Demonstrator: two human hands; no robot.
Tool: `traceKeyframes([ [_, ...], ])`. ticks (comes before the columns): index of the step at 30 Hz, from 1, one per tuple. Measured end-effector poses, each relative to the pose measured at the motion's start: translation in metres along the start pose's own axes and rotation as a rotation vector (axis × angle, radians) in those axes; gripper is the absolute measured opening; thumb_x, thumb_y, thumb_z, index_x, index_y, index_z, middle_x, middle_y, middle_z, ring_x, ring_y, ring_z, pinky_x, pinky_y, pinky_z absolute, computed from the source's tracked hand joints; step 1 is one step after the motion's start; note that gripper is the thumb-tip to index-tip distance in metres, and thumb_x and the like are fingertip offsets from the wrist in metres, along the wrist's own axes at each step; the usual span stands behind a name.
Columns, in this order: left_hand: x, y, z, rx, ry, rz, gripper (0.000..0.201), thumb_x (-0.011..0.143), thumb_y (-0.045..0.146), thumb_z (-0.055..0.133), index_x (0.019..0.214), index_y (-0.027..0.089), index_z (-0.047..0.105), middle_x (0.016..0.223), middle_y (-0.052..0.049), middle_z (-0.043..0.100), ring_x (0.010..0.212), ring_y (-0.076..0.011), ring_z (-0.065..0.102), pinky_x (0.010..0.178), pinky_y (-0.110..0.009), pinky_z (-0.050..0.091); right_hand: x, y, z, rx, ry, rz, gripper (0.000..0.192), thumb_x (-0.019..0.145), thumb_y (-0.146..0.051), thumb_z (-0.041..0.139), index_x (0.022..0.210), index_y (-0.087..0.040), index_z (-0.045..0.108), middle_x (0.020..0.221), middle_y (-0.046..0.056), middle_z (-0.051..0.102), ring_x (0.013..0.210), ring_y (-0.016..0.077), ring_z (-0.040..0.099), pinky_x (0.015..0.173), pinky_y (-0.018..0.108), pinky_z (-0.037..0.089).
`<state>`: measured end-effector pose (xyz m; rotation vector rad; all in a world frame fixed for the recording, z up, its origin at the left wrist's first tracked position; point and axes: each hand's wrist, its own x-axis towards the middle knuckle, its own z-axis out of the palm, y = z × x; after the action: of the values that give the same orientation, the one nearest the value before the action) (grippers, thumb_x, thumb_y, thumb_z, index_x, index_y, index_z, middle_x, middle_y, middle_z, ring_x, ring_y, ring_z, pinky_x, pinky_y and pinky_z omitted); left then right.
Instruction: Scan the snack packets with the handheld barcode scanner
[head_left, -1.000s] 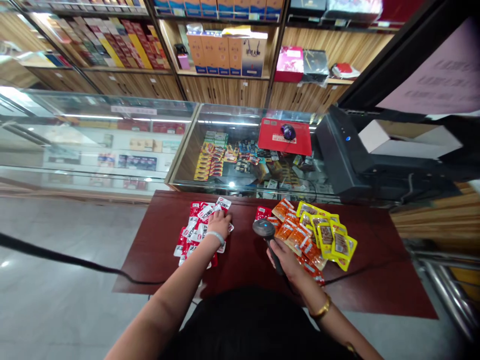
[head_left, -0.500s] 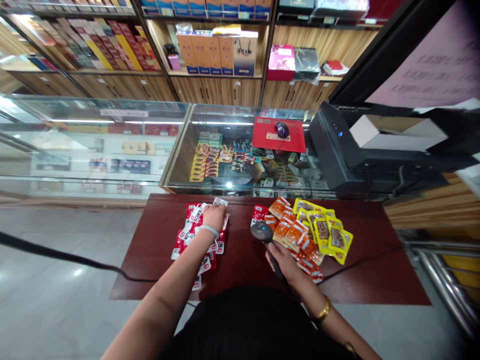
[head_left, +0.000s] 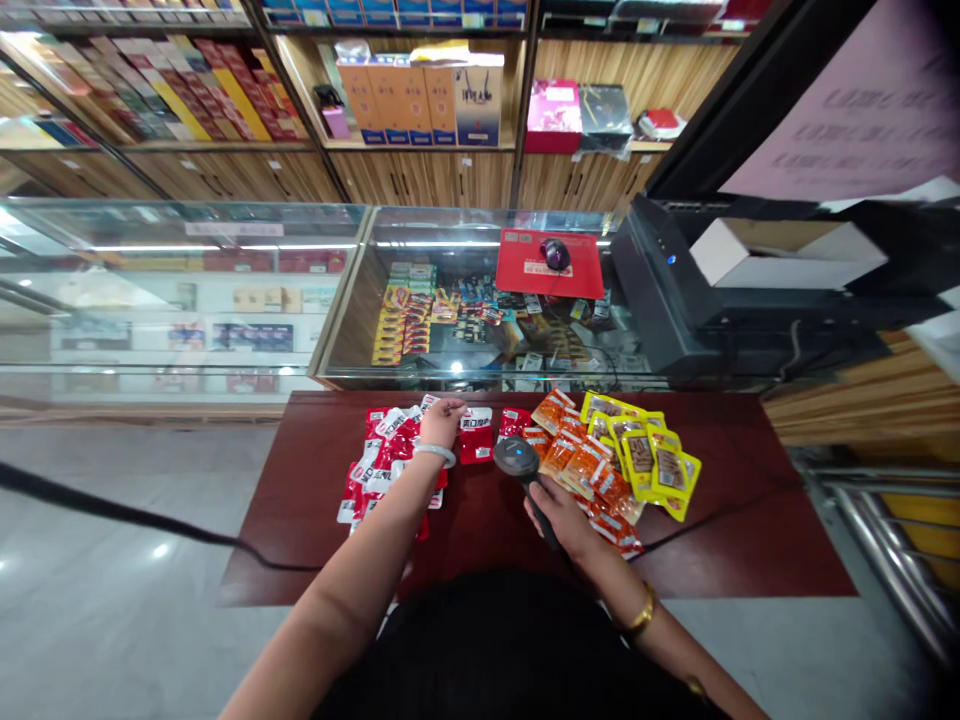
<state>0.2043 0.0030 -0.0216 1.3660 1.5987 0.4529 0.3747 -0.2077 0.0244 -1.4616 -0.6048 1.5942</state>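
A: Head view: the left hand (head_left: 442, 420) pinches a red packet (head_left: 475, 436) by its top edge, fingers closed on it, just right of the red pile (head_left: 386, 460) on the table (head_left: 300, 520).

B: And the right hand (head_left: 559, 520)?

A: Wrapped shut around the scanner (head_left: 517, 460), whose head sits beside the packet. The packet looks light, thin and limp (probably slick foil), so an edge pinch suits it.

B: Anything in the way?

A: Orange packets (head_left: 581, 460) and yellow packets (head_left: 652, 455) crowd the right; the scanner's cable (head_left: 712, 525) trails across the table.

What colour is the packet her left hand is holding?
Red with a white label: the packet in the left hand, head view.
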Motion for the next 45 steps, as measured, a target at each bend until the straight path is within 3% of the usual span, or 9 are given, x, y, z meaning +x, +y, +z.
traceKeyframes([
  [10,0.004,-0.001,0.020,-0.396,-0.058,-0.247,0.031,0.081,0.035,0.066,0.105,0.014,0.069,0.070,-0.002,0.068,0.064,-0.0119,0.064,0.063,-0.027,0.055,0.000,0.006,-0.005,0.044,-0.036,0.038,0.052,0.078,-0.073,0.059,0.083,-0.022,0.051,0.052,-0.009,0.048,0.036,0.0074,0.037,0.036,0.020,0.028],
  [16,-0.002,-0.003,0.052,-0.269,-0.210,-0.219,0.032,0.079,0.032,0.073,0.106,0.014,0.069,0.079,-0.007,0.073,0.068,-0.0156,0.069,0.065,-0.030,0.058,0.004,0.013,-0.007,0.051,-0.010,0.053,0.053,0.076,-0.073,0.062,0.084,-0.022,0.052,0.052,-0.009,0.048,0.036,0.0071,0.037,0.036,0.019,0.028],
  [19,-0.010,-0.011,0.056,-0.087,-0.282,-0.036,0.030,0.080,0.024,0.072,0.109,0.016,0.070,0.098,-0.009,0.076,0.088,-0.0186,0.071,0.082,-0.032,0.057,0.005,0.015,-0.006,0.033,-0.022,0.036,0.050,0.079,-0.071,0.061,0.082,-0.022,0.051,0.051,-0.009,0.048,0.036,0.0071,0.037,0.036,0.020,0.029],
  [22,-0.021,-0.021,0.032,0.216,-0.219,0.149,0.027,0.083,0.021,0.066,0.110,0.021,0.070,0.111,-0.007,0.074,0.105,-0.0184,0.067,0.096,-0.031,0.051,0.006,0.015,-0.004,0.026,-0.033,0.047,0.051,0.078,-0.072,0.062,0.082,-0.022,0.051,0.050,-0.009,0.047,0.036,0.0074,0.036,0.035,0.020,0.029],
  [25,-0.030,-0.028,-0.012,0.555,0.032,0.187,0.038,0.084,0.030,0.065,0.121,0.022,0.064,0.122,-0.011,0.067,0.120,-0.0256,0.058,0.107,-0.039,0.041,0.005,0.015,-0.001,0.020,-0.036,0.069,0.052,0.076,-0.072,0.062,0.084,-0.022,0.052,0.051,-0.009,0.048,0.036,0.0074,0.036,0.035,0.020,0.029],
  [29,-0.032,-0.039,-0.063,0.751,0.401,-0.091,0.085,0.078,0.054,0.065,0.146,0.015,0.036,0.144,-0.021,0.046,0.133,-0.0387,0.040,0.106,-0.050,0.035,0.006,0.021,-0.001,0.007,-0.024,0.086,0.051,0.077,-0.071,0.062,0.086,-0.022,0.053,0.053,-0.009,0.050,0.036,0.0070,0.038,0.035,0.019,0.029],
  [32,-0.023,-0.048,-0.082,0.746,0.401,-0.243,0.103,0.070,0.067,0.065,0.149,0.013,0.027,0.144,-0.023,0.042,0.131,-0.0403,0.039,0.103,-0.050,0.036,0.006,0.027,0.000,-0.003,-0.018,0.086,0.050,0.077,-0.070,0.062,0.087,-0.022,0.054,0.053,-0.009,0.050,0.036,0.0071,0.039,0.035,0.019,0.029],
  [37,-0.006,-0.054,-0.090,0.821,0.280,-0.231,0.076,0.067,0.065,0.067,0.125,0.017,0.052,0.136,-0.019,0.049,0.126,-0.0385,0.043,0.099,-0.047,0.037,0.003,0.031,0.000,-0.004,-0.026,0.080,0.050,0.077,-0.071,0.062,0.086,-0.022,0.054,0.053,-0.009,0.049,0.035,0.0066,0.037,0.035,0.019,0.029],
  [45,-0.020,-0.050,-0.099,0.774,0.368,-0.113,0.055,0.078,0.054,0.062,0.117,0.017,0.048,0.108,-0.016,0.068,0.105,-0.0338,0.061,0.088,-0.042,0.042,-0.004,0.030,-0.005,-0.005,0.014,0.071,0.050,0.077,-0.071,0.061,0.083,-0.022,0.052,0.053,-0.009,0.050,0.037,0.0068,0.038,0.036,0.018,0.030],
])
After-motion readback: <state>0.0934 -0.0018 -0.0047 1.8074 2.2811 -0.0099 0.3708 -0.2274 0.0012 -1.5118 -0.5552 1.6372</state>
